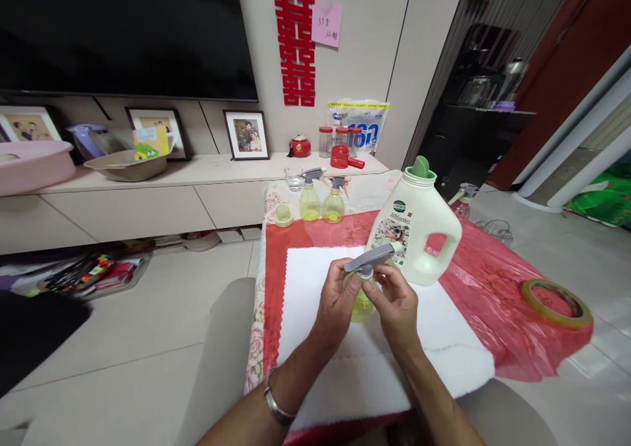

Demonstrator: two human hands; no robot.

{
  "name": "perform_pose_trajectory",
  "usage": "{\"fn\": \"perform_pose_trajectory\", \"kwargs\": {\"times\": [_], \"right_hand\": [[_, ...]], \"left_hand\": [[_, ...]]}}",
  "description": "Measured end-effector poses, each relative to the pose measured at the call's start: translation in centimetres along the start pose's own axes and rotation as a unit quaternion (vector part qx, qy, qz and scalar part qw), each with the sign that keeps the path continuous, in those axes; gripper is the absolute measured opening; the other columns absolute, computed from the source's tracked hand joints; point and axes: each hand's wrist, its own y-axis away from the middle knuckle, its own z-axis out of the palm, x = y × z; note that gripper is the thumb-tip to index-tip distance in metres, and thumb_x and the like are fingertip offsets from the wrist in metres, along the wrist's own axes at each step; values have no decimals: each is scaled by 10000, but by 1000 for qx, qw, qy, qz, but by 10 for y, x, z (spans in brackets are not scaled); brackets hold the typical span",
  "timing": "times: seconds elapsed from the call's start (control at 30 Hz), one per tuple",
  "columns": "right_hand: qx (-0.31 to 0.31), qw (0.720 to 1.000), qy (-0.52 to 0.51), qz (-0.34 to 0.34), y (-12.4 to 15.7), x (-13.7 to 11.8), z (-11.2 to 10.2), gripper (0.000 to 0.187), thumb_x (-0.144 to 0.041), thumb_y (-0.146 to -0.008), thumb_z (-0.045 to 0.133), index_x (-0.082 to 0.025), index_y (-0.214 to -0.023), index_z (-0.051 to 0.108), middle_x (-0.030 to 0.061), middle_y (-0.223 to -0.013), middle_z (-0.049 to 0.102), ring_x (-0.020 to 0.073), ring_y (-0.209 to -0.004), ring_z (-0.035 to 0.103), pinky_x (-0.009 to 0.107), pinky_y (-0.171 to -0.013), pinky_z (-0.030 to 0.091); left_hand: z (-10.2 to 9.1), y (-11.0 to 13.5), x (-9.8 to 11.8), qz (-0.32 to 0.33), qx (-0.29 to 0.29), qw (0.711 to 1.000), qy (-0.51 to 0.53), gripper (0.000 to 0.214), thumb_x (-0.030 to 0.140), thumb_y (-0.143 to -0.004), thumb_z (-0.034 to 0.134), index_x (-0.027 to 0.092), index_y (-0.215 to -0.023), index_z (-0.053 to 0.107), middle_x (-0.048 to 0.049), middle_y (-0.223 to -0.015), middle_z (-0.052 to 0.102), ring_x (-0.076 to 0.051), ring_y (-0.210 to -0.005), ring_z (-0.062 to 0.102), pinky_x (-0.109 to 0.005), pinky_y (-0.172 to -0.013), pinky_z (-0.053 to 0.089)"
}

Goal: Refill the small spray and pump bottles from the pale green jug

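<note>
Both my hands are closed around a small yellow-green spray bottle [363, 308] with a grey trigger head [371, 258]. My left hand [336, 305] grips its left side near the neck. On the other side, my right hand [397, 305] holds it with the thumb and fingers at the collar. The nozzle points up to the right. Just behind stands a large pale green detergent jug [419, 219] with a green piece at its mouth. A white cloth [315, 288] lies under my hands.
Two more yellow-green spray bottles [310, 200] and a pale yellow cap [284, 215] stand at the table's back left. Red plastic sheeting [497, 301] covers the right side, with a tape roll [557, 303] on it. A pink spray bottle [462, 203] is behind the jug.
</note>
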Motion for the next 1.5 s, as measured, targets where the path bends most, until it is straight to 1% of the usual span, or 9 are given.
{"fn": "perform_pose_trajectory", "kwargs": {"times": [0.27,0.4,0.57,0.73,0.9,1.03,1.13,1.33,1.5], "right_hand": [[-3,990,-100,102,4,0,7,465,-464,-825,811,-155,-1078,573,84,-1104,609,182,-980,596,295,-866,500],[0,986,-114,124,4,2,7,465,-441,-802,832,-162,-1066,571,71,-1085,610,173,-971,593,280,-867,497],[-26,983,-120,133,1,6,1,479,-436,-761,854,-165,-1052,586,52,-1031,610,162,-951,584,254,-853,490],[-89,977,-123,151,-4,2,-8,505,-418,-765,854,-172,-1113,584,70,-1092,617,185,-1011,597,272,-873,512],[-149,968,-120,161,-9,-3,-15,619,-393,-720,883,-188,-1214,571,88,-1236,593,226,-1149,586,322,-980,509],[-187,962,-108,167,-12,-4,-18,617,-361,-720,884,-184,-1230,587,94,-1301,568,246,-1228,553,357,-1078,462],[-196,960,-105,169,-13,-5,-19,635,-362,-713,886,-180,-1247,593,96,-1306,568,256,-1248,543,370,-1097,454],[-193,962,-99,165,-14,-8,-19,614,-366,-748,866,-191,-1267,589,89,-1312,564,247,-1239,548,375,-1103,453],[-192,963,-92,167,-13,-5,-19,675,-403,-723,880,-192,-1293,586,93,-1314,559,250,-1236,545,374,-1099,459]], "left_hand": [[-1,-1,-1,-21,-11,999,33,312,467,-924,649,205,-1083,586,-45,-1042,708,-208,-941,674,-328,-833,510],[-3,-1,-1,-14,-17,1000,17,350,451,-886,702,202,-1110,596,-53,-1078,690,-216,-1004,648,-341,-901,492],[-3,-3,4,-26,-15,999,8,417,356,-772,824,212,-1091,596,-32,-1052,671,-205,-992,622,-332,-913,482],[-4,-5,2,-23,-8,1000,3,315,355,-829,772,212,-1064,618,-42,-1059,682,-215,-1036,610,-337,-939,468],[-8,-7,0,-30,-30,999,-5,374,417,-855,744,207,-1139,620,-73,-1110,686,-246,-1073,627,-381,-973,477],[-12,-8,3,-20,-39,997,-68,394,496,-884,687,210,-1154,665,-95,-1167,661,-283,-1150,609,-414,-1036,459],[-15,-9,6,-6,-58,992,-110,355,490,-921,634,212,-1131,698,-96,-1188,631,-282,-1162,598,-410,-1051,447],[-15,-13,5,4,-46,996,-73,502,399,-745,840,225,-1161,621,-61,-1137,664,-250,-1112,595,-374,-1024,424],[-13,-19,7,-4,-34,993,-115,396,362,-739,825,222,-1070,660,-33,-1029,672,-230,-1020,588,-356,-976,409]]}}
